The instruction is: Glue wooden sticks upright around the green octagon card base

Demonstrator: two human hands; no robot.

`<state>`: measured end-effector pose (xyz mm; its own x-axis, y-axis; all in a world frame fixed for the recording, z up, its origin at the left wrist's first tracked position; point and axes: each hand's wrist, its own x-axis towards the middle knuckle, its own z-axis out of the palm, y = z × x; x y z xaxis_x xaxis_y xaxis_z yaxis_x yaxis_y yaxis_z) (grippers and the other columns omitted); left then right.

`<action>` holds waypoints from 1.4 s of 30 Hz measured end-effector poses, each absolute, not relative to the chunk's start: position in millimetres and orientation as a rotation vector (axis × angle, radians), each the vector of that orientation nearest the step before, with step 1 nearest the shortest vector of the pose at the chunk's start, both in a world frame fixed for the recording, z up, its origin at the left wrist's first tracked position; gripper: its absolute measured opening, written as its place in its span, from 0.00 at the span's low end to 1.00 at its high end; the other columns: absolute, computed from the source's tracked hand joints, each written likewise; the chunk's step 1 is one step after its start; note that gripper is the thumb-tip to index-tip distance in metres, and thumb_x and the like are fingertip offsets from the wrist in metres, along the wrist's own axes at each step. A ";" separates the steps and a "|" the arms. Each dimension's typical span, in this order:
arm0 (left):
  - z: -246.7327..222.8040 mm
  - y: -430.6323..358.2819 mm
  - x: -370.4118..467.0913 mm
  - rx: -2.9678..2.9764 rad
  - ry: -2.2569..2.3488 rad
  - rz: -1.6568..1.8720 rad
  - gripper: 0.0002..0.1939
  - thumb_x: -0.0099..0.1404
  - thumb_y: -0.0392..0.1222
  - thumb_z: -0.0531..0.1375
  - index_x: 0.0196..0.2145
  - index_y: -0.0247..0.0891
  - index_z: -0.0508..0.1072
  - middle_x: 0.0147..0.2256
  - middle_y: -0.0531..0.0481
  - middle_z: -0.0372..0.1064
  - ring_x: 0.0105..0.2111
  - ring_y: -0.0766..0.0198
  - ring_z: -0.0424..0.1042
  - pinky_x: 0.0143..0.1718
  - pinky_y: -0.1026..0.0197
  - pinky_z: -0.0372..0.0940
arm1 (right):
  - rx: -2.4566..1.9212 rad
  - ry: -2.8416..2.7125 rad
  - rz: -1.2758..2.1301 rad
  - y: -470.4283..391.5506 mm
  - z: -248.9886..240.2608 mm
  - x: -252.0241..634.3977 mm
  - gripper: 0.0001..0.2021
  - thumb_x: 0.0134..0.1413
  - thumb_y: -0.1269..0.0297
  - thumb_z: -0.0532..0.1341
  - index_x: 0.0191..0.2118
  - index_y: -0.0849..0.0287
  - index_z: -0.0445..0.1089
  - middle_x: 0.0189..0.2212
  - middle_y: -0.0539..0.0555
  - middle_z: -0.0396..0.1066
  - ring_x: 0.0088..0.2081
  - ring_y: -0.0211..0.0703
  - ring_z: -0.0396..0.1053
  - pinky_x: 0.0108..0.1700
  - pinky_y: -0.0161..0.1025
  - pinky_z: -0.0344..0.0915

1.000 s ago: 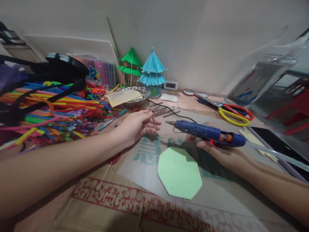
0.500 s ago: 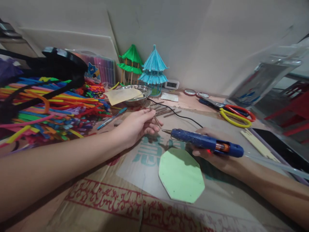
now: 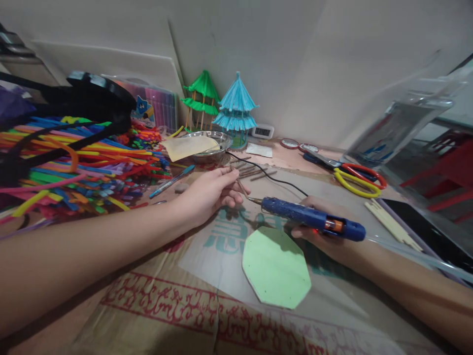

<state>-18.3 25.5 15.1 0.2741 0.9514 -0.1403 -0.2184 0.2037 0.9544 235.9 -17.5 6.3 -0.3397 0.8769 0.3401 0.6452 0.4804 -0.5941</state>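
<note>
Between the thumb and fingers of my left hand (image 3: 218, 190) is a thin brown stick (image 3: 242, 187), pinched near its upper end. My right hand (image 3: 314, 222) is wrapped round a blue hot glue gun (image 3: 295, 211) with a clear glue stick (image 3: 391, 246) running out of its back. The gun's nozzle points left and meets, or nearly meets, the stick's lower end. Below the gun a light green octagonal board (image 3: 277, 268) lies flat, with small dark dots near its edge. Several more brown sticks (image 3: 258, 172) lie behind my left hand.
Colourful pipe cleaners (image 3: 81, 167) are heaped at the left, beside a blue pen (image 3: 172, 181). At the back stand a green model pavilion (image 3: 202, 101), a blue one (image 3: 237, 106) and a metal dish (image 3: 210, 155). Scissors (image 3: 356, 182) and a phone (image 3: 421, 231) lie right. A black cord (image 3: 281, 180) crosses behind.
The view has shifted slightly. Both hands keep their hold, and the glue gun's nozzle stays at the stick's lower end.
</note>
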 end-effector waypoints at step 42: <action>14.7 22.5 -16.7 1.005 0.910 1.022 0.15 0.76 0.36 0.51 0.31 0.31 0.69 0.24 0.49 0.70 0.19 0.73 0.67 0.18 0.73 0.58 | -1.383 -1.842 0.586 1.0 31.8 249.6 0.21 0.64 0.44 0.56 0.34 0.55 0.75 0.34 0.55 0.77 0.38 0.47 0.75 0.35 0.40 0.70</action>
